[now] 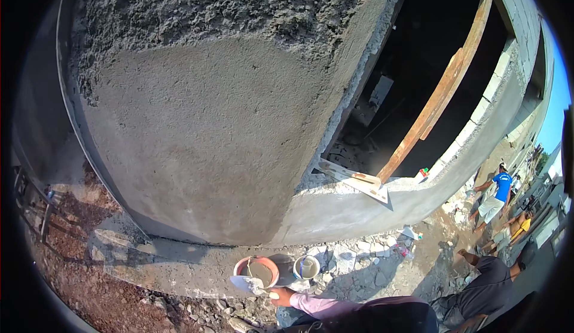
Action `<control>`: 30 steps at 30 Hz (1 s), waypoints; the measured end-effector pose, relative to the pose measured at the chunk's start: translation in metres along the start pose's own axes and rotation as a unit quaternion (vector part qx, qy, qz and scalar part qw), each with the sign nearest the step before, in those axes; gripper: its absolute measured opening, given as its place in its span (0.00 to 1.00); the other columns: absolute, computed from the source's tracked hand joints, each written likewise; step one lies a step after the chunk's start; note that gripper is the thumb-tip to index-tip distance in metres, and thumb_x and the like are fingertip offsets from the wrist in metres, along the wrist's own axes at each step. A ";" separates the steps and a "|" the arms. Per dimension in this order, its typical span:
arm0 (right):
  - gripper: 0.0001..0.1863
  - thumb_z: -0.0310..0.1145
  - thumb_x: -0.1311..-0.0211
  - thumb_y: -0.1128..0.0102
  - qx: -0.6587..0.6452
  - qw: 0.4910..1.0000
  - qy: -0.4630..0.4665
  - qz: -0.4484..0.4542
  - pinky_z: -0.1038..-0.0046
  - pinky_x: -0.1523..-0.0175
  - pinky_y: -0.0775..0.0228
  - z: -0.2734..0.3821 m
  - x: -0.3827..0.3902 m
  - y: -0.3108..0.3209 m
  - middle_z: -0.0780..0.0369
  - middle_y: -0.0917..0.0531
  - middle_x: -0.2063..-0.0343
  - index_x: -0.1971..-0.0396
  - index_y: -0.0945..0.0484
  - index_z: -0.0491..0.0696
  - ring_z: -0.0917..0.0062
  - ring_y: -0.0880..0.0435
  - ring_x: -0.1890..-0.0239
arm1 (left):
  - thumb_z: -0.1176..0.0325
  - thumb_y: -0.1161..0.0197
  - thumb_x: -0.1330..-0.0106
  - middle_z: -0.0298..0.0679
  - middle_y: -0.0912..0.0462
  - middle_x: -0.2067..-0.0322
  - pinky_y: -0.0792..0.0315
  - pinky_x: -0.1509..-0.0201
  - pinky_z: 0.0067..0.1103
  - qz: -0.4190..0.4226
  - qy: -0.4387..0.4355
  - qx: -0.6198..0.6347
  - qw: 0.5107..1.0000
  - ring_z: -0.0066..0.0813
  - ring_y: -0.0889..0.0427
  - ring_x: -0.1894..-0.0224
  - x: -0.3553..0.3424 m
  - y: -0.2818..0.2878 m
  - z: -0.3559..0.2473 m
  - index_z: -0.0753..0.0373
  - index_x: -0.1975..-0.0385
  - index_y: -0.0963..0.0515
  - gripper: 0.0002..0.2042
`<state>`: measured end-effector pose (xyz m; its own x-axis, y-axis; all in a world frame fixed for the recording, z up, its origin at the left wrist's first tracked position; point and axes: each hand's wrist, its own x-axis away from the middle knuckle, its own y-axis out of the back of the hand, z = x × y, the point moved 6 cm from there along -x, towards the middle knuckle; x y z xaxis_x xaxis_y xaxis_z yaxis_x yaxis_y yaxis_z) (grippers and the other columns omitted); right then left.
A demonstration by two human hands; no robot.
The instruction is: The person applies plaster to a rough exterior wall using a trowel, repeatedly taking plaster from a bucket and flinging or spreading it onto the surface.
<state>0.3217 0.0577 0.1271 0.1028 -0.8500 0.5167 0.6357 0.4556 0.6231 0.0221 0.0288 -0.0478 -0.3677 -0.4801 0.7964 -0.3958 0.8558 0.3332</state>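
Observation:
My right hand (282, 297), at the end of a pink sleeve, is closed around the handle of a trowel (244, 283) near the bottom of the view. The flat blade lies over the near rim of an orange-red bucket (274, 268) holding wet grey mortar (260, 272). Just right of it stands a smaller whitish bucket (297, 274) with greyish contents and something blue across its mouth. My left hand is out of view. Ahead rises a wall (209, 136), with smoothed plaster below and rough, lumpy mortar (209, 10) above.
A window opening (448, 40) has a slanting wooden plank (433, 103) across it. Rubble (371, 267) covers the ground along the wall. A person in dark clothing (484, 285) is close by at lower right; a person in a blue shirt (502, 185) and another in yellow (524, 228) are farther off.

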 end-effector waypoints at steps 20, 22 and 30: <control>0.22 0.41 0.42 0.36 0.193 0.935 -0.281 0.101 0.60 0.46 0.25 -0.316 -0.254 -0.062 0.52 0.16 0.56 0.48 0.23 0.49 0.57 0.17 0.50 | 0.31 0.33 0.60 0.57 0.42 0.37 0.62 0.31 0.60 0.081 0.255 -0.142 0.953 0.60 0.50 0.30 0.071 -0.202 0.036 0.61 0.32 0.45 0.57; 0.20 0.42 0.41 0.37 0.250 0.928 -0.253 0.115 0.62 0.46 0.25 -0.331 -0.328 -0.060 0.54 0.15 0.56 0.50 0.22 0.50 0.59 0.17 0.50 | 0.31 0.32 0.61 0.58 0.43 0.37 0.62 0.30 0.60 0.085 0.247 -0.130 0.957 0.60 0.50 0.30 0.066 -0.211 0.034 0.64 0.32 0.45 0.58; 0.21 0.27 0.44 0.45 0.282 0.941 -0.106 0.153 0.60 0.57 0.21 -0.306 -0.300 -0.164 0.46 0.18 0.59 0.50 0.31 0.37 0.57 0.13 0.63 | 0.33 0.29 0.58 0.53 0.42 0.37 0.61 0.31 0.58 0.000 0.291 0.079 0.954 0.54 0.45 0.32 0.028 -0.178 0.005 0.62 0.33 0.47 0.56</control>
<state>0.4204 0.1571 -0.3100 0.0213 -0.6107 0.7916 0.0869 0.7899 0.6070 0.0778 -0.1378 -0.0877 0.1425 -0.2529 0.9569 -0.5351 0.7936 0.2895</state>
